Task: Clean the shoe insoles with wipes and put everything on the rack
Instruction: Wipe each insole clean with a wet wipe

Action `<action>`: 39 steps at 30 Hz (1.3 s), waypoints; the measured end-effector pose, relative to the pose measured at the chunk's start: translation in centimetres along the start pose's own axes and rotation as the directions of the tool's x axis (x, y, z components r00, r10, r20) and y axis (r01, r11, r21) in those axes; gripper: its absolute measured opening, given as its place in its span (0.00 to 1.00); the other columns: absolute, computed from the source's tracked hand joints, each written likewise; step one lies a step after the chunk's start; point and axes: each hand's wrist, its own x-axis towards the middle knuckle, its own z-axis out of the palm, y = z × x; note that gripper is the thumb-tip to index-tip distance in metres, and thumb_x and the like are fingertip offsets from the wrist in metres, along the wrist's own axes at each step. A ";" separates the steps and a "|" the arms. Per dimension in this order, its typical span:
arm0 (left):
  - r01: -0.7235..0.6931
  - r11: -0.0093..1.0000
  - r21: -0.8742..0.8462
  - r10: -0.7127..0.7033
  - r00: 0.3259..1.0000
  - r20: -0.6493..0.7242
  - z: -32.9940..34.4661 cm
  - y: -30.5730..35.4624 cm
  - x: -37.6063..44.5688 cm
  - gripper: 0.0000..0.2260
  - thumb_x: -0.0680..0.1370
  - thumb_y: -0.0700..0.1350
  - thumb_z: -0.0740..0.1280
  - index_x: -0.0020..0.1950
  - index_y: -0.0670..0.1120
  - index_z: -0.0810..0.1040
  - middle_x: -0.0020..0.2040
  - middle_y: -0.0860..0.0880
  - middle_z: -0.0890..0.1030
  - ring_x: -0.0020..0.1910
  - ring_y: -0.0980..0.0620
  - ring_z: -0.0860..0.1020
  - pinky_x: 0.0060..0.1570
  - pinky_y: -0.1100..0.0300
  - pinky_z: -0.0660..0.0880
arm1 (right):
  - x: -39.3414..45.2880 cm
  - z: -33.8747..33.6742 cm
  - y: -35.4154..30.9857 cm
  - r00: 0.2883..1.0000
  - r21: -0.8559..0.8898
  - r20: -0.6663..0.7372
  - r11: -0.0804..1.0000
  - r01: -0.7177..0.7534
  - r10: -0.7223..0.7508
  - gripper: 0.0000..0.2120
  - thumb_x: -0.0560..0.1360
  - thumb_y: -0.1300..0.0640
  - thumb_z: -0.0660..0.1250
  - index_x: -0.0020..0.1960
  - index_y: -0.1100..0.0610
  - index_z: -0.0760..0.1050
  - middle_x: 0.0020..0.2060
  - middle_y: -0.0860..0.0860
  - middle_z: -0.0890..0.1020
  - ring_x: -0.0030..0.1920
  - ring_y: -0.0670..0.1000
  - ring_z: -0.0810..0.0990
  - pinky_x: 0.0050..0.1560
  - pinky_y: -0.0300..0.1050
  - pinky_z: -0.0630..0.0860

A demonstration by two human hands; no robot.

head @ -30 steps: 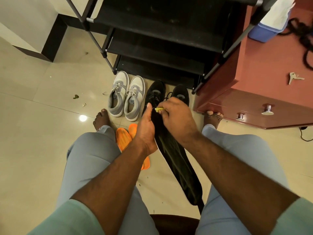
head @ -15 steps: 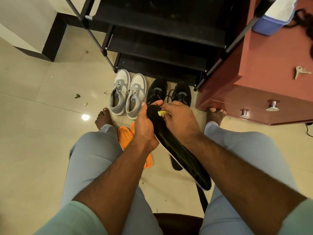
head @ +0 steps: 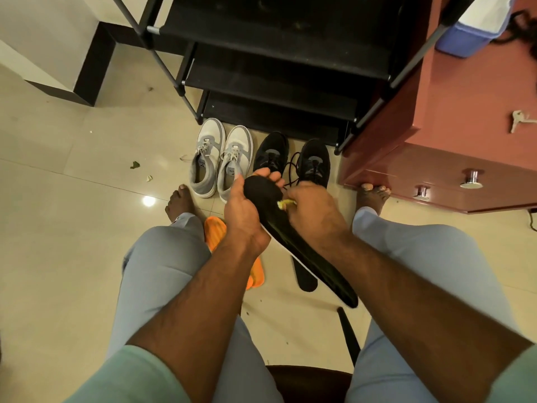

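— What do the hands do?

— The left hand (head: 242, 209) grips the front end of the black insole (head: 293, 237), with the fingers curled around its edge. The right hand (head: 315, 212) pinches a small yellow wipe (head: 284, 203) and presses it on the insole surface. The insole slopes from the hands down toward 5 o'clock, above the floor.

— And the other things?

— A second black insole (head: 305, 276) lies on the floor (head: 72, 242) under the held one (only a part of it shows). The orange insoles (head: 216, 231) lie at 9 o'clock from it, partly behind the left forearm. The grey shoes (head: 220, 161) stand at 12 o'clock from the hands, the black shoes (head: 293, 161) just beside them at 1 o'clock. The black rack (head: 276, 68) is behind both pairs, and a red cabinet (head: 450, 126) at 2 o'clock carries keys (head: 520, 120).
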 end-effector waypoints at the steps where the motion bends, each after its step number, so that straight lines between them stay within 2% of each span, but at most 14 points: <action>1: -0.010 1.000 0.003 0.010 1.000 -0.008 0.0 0.1 0.2 0.24 0.83 0.59 0.53 0.55 0.42 0.81 0.52 0.42 0.84 0.56 0.43 0.81 0.67 0.46 0.72 | -0.2 0.1 0.5 0.998 -0.003 0.055 1.000 -0.028 0.028 0.10 0.76 0.62 0.63 0.55 0.56 0.79 0.50 0.53 0.79 0.51 0.52 0.76 0.51 0.42 0.72; 3: -0.010 1.000 0.007 0.010 1.000 -0.019 -0.2 0.2 0.5 0.25 0.83 0.59 0.53 0.55 0.42 0.81 0.51 0.42 0.84 0.56 0.44 0.81 0.65 0.47 0.73 | -0.2 0.1 1.0 0.997 0.038 0.070 0.999 -0.032 0.030 0.10 0.76 0.61 0.64 0.56 0.56 0.79 0.51 0.52 0.79 0.52 0.50 0.76 0.49 0.38 0.69; 6: 0.016 1.000 -0.016 -0.016 1.000 -0.007 -0.1 -0.2 0.2 0.23 0.83 0.58 0.53 0.55 0.42 0.80 0.50 0.42 0.83 0.53 0.43 0.80 0.64 0.47 0.74 | 0.4 -0.2 0.6 0.997 0.169 -0.067 0.985 0.038 -0.027 0.09 0.76 0.61 0.65 0.54 0.55 0.81 0.47 0.51 0.78 0.48 0.49 0.76 0.46 0.38 0.69; 9: 0.034 0.999 -0.003 -0.034 0.999 -0.010 0.2 -0.4 -0.4 0.22 0.83 0.58 0.54 0.55 0.44 0.81 0.52 0.41 0.83 0.53 0.43 0.81 0.62 0.48 0.76 | 0.6 -0.4 -0.2 0.988 0.212 -0.151 0.974 0.076 -0.045 0.08 0.77 0.60 0.65 0.53 0.56 0.81 0.46 0.50 0.77 0.46 0.47 0.74 0.47 0.40 0.72; 11: 0.038 0.999 -0.025 -0.038 0.999 -0.015 0.3 -0.3 -0.4 0.22 0.83 0.58 0.54 0.54 0.43 0.81 0.50 0.42 0.83 0.52 0.43 0.81 0.63 0.47 0.75 | 0.5 -0.4 -0.1 0.994 0.146 -0.103 0.988 0.056 -0.041 0.09 0.77 0.60 0.64 0.54 0.56 0.80 0.47 0.51 0.77 0.47 0.49 0.75 0.48 0.40 0.72; 13: 0.015 0.999 -0.046 -0.016 1.000 -0.026 0.3 0.0 -0.1 0.23 0.83 0.58 0.54 0.54 0.42 0.81 0.49 0.42 0.84 0.53 0.43 0.81 0.64 0.47 0.74 | 0.4 -0.4 0.4 1.000 0.044 0.016 0.999 0.018 -0.019 0.10 0.76 0.61 0.64 0.55 0.55 0.79 0.49 0.53 0.78 0.50 0.52 0.76 0.49 0.42 0.73; 15: 0.006 0.999 -0.050 -0.008 0.999 -0.036 0.2 0.0 0.0 0.24 0.83 0.58 0.54 0.55 0.42 0.81 0.50 0.42 0.84 0.55 0.43 0.81 0.64 0.47 0.74 | 0.1 -0.5 0.7 0.998 0.029 0.058 1.000 -0.008 0.006 0.10 0.76 0.61 0.64 0.56 0.55 0.79 0.50 0.52 0.78 0.52 0.52 0.77 0.51 0.43 0.74; 20: 0.150 0.988 0.026 -0.150 0.989 0.012 0.6 -0.9 -1.6 0.25 0.82 0.60 0.57 0.64 0.43 0.80 0.59 0.40 0.82 0.59 0.42 0.81 0.57 0.50 0.78 | 1.2 -0.7 -1.0 0.969 0.170 -0.225 0.976 0.140 -0.100 0.09 0.76 0.63 0.64 0.54 0.59 0.80 0.48 0.54 0.79 0.50 0.51 0.76 0.53 0.45 0.74; 22: 0.154 0.987 0.038 -0.155 0.988 0.020 0.7 -0.7 -1.8 0.24 0.82 0.60 0.57 0.65 0.44 0.79 0.60 0.39 0.82 0.59 0.42 0.81 0.56 0.50 0.78 | 1.6 -0.7 -1.3 0.965 0.164 -0.227 0.972 0.169 -0.129 0.09 0.76 0.63 0.63 0.53 0.60 0.80 0.48 0.54 0.78 0.50 0.51 0.76 0.54 0.44 0.74; 24: 0.114 0.993 0.023 -0.115 0.993 0.033 0.7 0.0 -1.4 0.24 0.83 0.59 0.55 0.67 0.44 0.78 0.61 0.40 0.82 0.60 0.43 0.80 0.59 0.49 0.77 | 1.3 -0.4 -0.8 0.972 0.152 -0.180 0.972 0.178 -0.150 0.10 0.76 0.62 0.63 0.55 0.58 0.79 0.48 0.53 0.78 0.50 0.50 0.75 0.53 0.43 0.73; 27: 0.053 0.998 0.015 -0.054 0.998 0.031 0.9 0.5 -1.0 0.23 0.84 0.58 0.53 0.65 0.44 0.77 0.56 0.43 0.81 0.57 0.43 0.79 0.64 0.47 0.74 | 0.9 0.2 0.2 0.987 0.107 -0.136 0.990 0.097 -0.083 0.10 0.77 0.61 0.62 0.55 0.58 0.79 0.48 0.53 0.77 0.50 0.52 0.75 0.51 0.43 0.73; 30: 0.034 0.999 0.026 -0.035 0.999 0.033 1.0 0.4 -1.1 0.23 0.84 0.58 0.53 0.64 0.44 0.78 0.54 0.44 0.81 0.56 0.44 0.79 0.65 0.48 0.73 | 1.0 0.3 -0.1 0.980 0.155 -0.198 0.987 0.032 -0.001 0.10 0.77 0.61 0.62 0.55 0.58 0.79 0.49 0.54 0.77 0.50 0.51 0.75 0.52 0.44 0.73; 35: 0.036 0.998 0.056 -0.037 0.999 0.023 0.6 0.6 -1.2 0.23 0.84 0.58 0.52 0.64 0.46 0.79 0.51 0.45 0.85 0.49 0.49 0.85 0.46 0.56 0.80 | -0.4 0.6 -1.8 0.957 0.287 -0.208 0.923 0.256 -0.201 0.08 0.74 0.65 0.66 0.51 0.61 0.81 0.49 0.54 0.80 0.50 0.51 0.78 0.55 0.42 0.74; 39: 0.083 0.994 0.072 -0.086 0.996 0.031 1.0 0.0 -1.6 0.22 0.84 0.58 0.52 0.68 0.48 0.77 0.55 0.45 0.85 0.53 0.48 0.84 0.48 0.56 0.79 | 0.5 0.4 -1.1 0.961 0.313 -0.256 0.931 0.188 -0.108 0.09 0.74 0.63 0.66 0.53 0.59 0.81 0.46 0.54 0.80 0.48 0.50 0.78 0.51 0.42 0.74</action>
